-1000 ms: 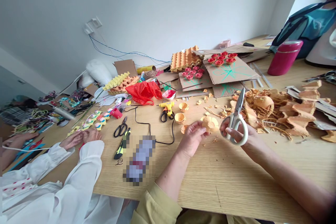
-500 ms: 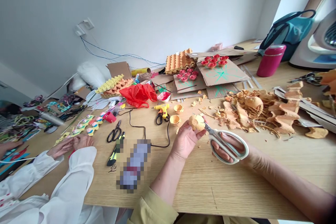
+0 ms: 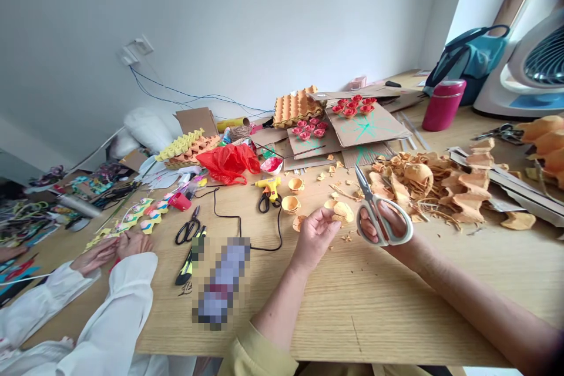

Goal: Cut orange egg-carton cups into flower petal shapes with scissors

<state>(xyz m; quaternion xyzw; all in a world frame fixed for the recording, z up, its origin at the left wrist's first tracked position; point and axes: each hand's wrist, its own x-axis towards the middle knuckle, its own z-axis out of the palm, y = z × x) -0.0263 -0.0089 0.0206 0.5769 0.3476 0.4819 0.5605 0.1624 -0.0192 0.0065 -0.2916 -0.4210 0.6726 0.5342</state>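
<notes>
My left hand [image 3: 315, 232] pinches an orange egg-carton cup [image 3: 343, 212] between thumb and fingers, low over the table. Just behind it shows part of another orange piece [image 3: 330, 204]. My right hand [image 3: 388, 223] is wrapped through the handles of white-handled scissors [image 3: 371, 202]. Their blades point up and look closed, apart from the cup and to its right. Left of my left hand stand cut egg-carton cups [image 3: 291, 205], one partly hidden by the hand. Small orange scraps lie on the wood around both hands.
A heap of orange carton scraps [image 3: 416, 185] lies to the right. Cardboard sheets with red paper flowers [image 3: 356, 107] are at the back, near a yellow glue gun [image 3: 269, 185]. Black scissors [image 3: 188, 229] lie left of it. A co-worker's hands [image 3: 117, 249] work at the far left.
The scissors have moved up and away from the cup, blades now upright. My left hand has tilted the cup, so its side shows. The view has shifted slightly.
</notes>
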